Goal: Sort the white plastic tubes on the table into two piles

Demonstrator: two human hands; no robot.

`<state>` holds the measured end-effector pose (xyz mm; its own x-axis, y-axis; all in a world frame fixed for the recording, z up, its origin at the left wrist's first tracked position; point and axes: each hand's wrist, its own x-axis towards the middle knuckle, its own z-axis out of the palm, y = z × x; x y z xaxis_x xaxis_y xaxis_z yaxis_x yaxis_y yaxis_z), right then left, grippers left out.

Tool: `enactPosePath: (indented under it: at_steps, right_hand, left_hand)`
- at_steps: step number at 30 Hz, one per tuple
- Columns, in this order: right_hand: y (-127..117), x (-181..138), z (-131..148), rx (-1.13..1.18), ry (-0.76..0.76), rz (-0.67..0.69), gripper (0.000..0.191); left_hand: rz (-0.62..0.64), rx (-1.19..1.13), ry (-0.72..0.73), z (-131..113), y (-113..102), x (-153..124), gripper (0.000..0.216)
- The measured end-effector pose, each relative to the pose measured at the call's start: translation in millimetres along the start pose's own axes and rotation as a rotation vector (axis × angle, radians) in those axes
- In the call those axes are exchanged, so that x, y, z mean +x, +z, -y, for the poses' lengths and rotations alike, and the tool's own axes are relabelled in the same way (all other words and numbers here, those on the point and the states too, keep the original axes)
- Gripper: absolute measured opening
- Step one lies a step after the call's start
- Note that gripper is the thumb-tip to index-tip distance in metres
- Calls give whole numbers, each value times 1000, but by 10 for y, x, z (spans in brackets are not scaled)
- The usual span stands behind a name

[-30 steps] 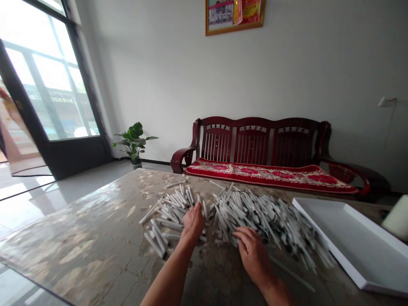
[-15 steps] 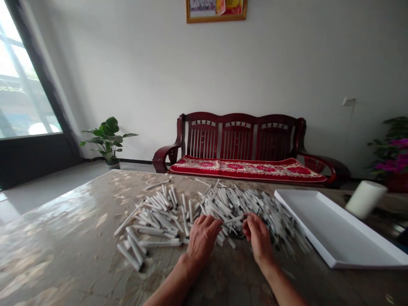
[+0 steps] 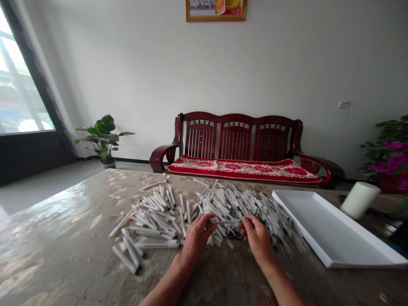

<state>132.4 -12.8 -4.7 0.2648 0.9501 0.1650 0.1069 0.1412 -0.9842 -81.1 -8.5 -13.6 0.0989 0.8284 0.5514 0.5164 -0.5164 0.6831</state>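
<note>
A slim whitish pen (image 3: 225, 222) spans the gap between my two hands, just above the table. Its left end is pinched by the thumb and fingers of my left hand (image 3: 198, 233). The fingertips of my right hand (image 3: 255, 233) close on its other end, hiding that tip. Behind and to the right lies a large heap of white pens (image 3: 229, 199), some with dark ends. To the left of my left hand is a looser group of thicker white pens (image 3: 156, 219), several with black tips.
A shallow white tray (image 3: 331, 225) lies on the patterned table (image 3: 70, 238) at the right, beside a white cylinder (image 3: 360, 199). Beyond the table stands a dark red wooden bench (image 3: 237, 140). Potted plants (image 3: 105, 136) flank it on the floor.
My left hand has turned so its thumb shows, and its grip on the pen has shifted. The right hand still holds the other end. The view has swung slightly to the right.
</note>
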Motion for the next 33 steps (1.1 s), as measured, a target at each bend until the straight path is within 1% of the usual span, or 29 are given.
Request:
enactPosePath:
  at_steps: [3, 6, 9, 12, 15, 17, 19, 21, 24, 26, 30, 31, 33]
  right_hand:
    - [-11, 20, -21, 57, 23, -35, 49]
    - [-22, 34, -49, 96, 47, -67, 45]
    - [-22, 37, -62, 100, 42, -81, 43]
    - [-12, 24, -28, 52, -15, -73, 42]
    - [1, 2, 39, -18, -109, -66, 42]
    - [8, -13, 77, -7, -140, -52, 42]
    - [11, -23, 95, 55, -110, -23, 44]
    - [9, -25, 89, 110, -46, 2, 47]
    - [2, -12, 50, 108, 12, 13, 48]
    - [-1, 5, 19, 77, -1, 6, 47]
    - [-7, 35, -27, 43, -117, -7, 43]
    - [-10, 39, -37, 47, -129, -13, 44]
    - [-19, 46, -58, 56, -101, -22, 49]
  left_hand:
    - [-38, -239, -193, 18, 50, 2, 20]
    - [-54, -389, -362, -7, 84, 19, 21]
    - [-86, -474, -487, -26, 102, 56, 28]
    - [-117, -548, -569, -7, 117, 89, 36]
    - [-130, -604, -604, 33, 126, 99, 39]
    - [-141, -617, -603, 52, 126, 94, 40]
    - [-153, -615, -590, 59, 123, 89, 39]
    - [-159, -609, -578, 58, 120, 86, 39]
    - [-161, -599, -578, 55, 118, 89, 39]
    - [-162, -593, -578, 53, 113, 93, 39]
    - [-175, -604, -576, 30, 99, 104, 39]
    - [-179, -606, -577, 19, 96, 106, 39]
    - [-180, -604, -578, -2, 92, 108, 39]
